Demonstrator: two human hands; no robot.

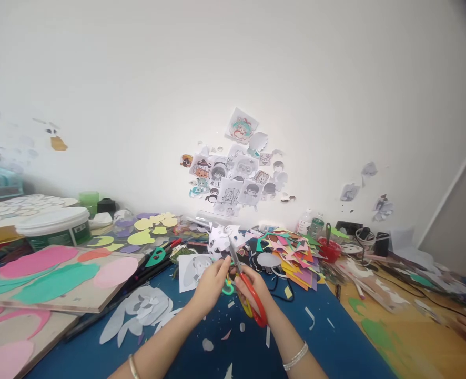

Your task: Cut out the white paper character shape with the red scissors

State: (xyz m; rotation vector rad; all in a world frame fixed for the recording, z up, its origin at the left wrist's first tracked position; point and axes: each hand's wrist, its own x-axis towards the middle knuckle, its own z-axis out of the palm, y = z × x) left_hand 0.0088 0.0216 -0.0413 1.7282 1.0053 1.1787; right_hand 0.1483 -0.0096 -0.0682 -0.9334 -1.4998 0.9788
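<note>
Right hand [260,288] holding red-handled scissors [252,291]
White paper [219,241] just beyond the left hand's [212,281] fingertips, coloured scraps [298,255] to their right.

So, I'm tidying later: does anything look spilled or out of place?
Paper scraps lie strewn on the blue surface near the red-handled scissors, and the colored paper pile looks ragged, pieces jutting at odd angles. I see no spilled liquid.

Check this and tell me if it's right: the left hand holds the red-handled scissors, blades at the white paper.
Wrong hand: the head view shows the right hand holding the red-handled scissors. Their blades are indeed at the white paper.
</note>
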